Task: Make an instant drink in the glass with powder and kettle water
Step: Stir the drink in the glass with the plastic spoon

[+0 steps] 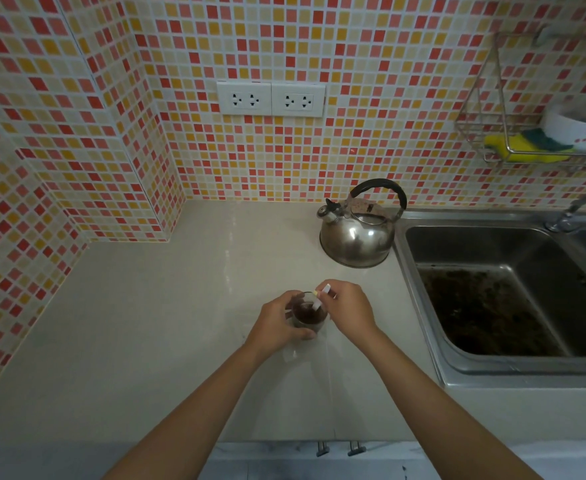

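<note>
Two hands are gathered at a glass (308, 315) of dark brown drink, set mid-counter (153, 323). The left hand (277, 322) is wrapped around it; a small white stick (320, 298) is pinched in the right hand (346, 308). The kettle (357, 233) is parked behind, beside the sink (492, 292).

Clear glass of dark brown drink (308, 315): near wall hidden behind left hand (277, 322). Small white strip (320, 299) in right hand (347, 311): too small to identify. White patterned bowl (577, 128) blurred, cut by right edge.
</note>
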Action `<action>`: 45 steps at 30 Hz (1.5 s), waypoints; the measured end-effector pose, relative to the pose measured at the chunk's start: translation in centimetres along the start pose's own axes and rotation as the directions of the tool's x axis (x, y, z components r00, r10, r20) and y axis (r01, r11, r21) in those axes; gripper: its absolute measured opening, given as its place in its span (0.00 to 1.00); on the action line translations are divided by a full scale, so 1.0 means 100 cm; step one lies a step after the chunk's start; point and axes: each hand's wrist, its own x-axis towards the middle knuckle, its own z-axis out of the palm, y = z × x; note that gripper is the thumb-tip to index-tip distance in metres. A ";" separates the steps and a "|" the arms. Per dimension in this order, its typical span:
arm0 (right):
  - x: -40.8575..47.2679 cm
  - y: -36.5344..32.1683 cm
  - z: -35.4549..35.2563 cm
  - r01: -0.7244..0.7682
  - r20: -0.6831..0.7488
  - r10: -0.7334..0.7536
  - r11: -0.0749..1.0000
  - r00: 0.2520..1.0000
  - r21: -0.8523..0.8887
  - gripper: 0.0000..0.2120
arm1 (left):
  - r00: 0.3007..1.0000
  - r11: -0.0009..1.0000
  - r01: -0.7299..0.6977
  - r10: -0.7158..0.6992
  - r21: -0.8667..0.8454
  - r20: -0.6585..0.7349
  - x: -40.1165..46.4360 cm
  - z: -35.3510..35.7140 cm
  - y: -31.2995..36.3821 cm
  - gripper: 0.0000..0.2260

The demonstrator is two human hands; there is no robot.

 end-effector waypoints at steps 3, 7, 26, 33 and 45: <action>0.002 0.005 -0.003 -0.059 -0.035 0.061 0.996 0.998 0.071 0.08 | 1.000 1.000 0.012 -0.012 -0.001 0.000 0.002 0.001 -0.001 0.36; -0.001 0.003 -0.004 -0.180 -0.012 0.189 0.949 0.982 0.259 0.08 | 1.000 1.000 0.012 -0.012 0.002 -0.002 0.004 0.001 -0.003 0.36; -0.004 0.000 -0.009 0.008 0.063 -0.011 0.999 0.998 0.049 0.09 | 0.999 0.999 0.036 -0.036 0.022 -0.010 0.002 0.001 0.000 0.36; -0.006 0.002 -0.006 0.048 0.024 -0.047 0.997 0.999 -0.060 0.09 | 0.999 0.999 0.034 -0.034 0.016 -0.010 0.001 0.000 0.003 0.35; -0.004 -0.007 -0.001 0.058 0.108 -0.055 0.998 0.993 -0.030 0.07 | 1.000 1.000 0.019 -0.019 -0.014 0.007 -0.002 -0.001 0.004 0.33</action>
